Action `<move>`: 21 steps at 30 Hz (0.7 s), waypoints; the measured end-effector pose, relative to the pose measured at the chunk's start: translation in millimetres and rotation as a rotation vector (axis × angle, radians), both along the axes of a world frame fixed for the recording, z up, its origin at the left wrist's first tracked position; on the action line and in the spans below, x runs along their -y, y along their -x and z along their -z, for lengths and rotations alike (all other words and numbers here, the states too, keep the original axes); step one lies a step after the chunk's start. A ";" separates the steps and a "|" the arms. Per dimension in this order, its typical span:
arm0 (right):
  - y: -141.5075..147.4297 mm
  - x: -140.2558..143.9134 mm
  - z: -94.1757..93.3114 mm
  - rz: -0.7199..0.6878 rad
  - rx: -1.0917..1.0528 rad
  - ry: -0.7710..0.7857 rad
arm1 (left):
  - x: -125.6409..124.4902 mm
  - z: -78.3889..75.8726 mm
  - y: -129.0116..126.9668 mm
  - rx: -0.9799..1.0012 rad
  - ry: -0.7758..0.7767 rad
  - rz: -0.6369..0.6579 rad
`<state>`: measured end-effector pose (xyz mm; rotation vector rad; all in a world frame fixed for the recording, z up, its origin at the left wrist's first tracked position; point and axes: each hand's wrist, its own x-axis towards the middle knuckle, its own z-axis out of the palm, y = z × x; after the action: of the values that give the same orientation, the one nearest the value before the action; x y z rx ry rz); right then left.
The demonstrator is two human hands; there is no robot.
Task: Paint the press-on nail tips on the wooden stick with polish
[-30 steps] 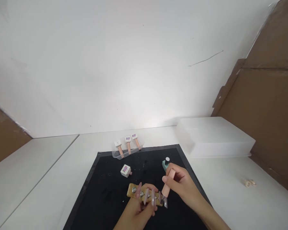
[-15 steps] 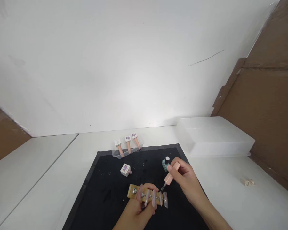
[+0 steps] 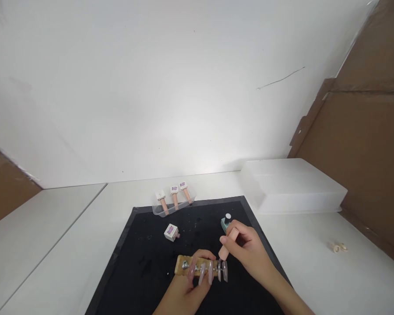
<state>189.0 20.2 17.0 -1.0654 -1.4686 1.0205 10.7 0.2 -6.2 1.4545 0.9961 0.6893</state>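
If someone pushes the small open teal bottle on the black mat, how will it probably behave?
The teal bottle looks small and short, so it would probably slide lightly. It stands uncapped, so tipping could spill polish on the black mat. The right hand is close beside it and might knock it.

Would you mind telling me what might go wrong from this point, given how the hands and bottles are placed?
1. The open teal polish bottle stands just behind the right hand; a backward move might tip it onto the black mat.
2. The left hand alone steadies the wooden nail holder; a slip could smear the false nails.
3. The brush cap might drip polish.
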 end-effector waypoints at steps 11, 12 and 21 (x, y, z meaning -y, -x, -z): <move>-1.7 0.3 -1.5 0.035 -0.077 0.014 | -1.3 8.9 4.8 0.011 0.001 0.015; -1.6 0.9 -1.8 0.013 -0.055 0.014 | -1.6 8.4 4.8 0.018 0.000 0.011; -1.8 0.0 0.4 -0.020 -0.140 0.057 | -4.5 10.4 4.5 0.106 0.075 -0.058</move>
<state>190.8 20.2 16.7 -1.0003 -1.3469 1.1343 6.2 4.8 -16.6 1.3148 0.9746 0.7557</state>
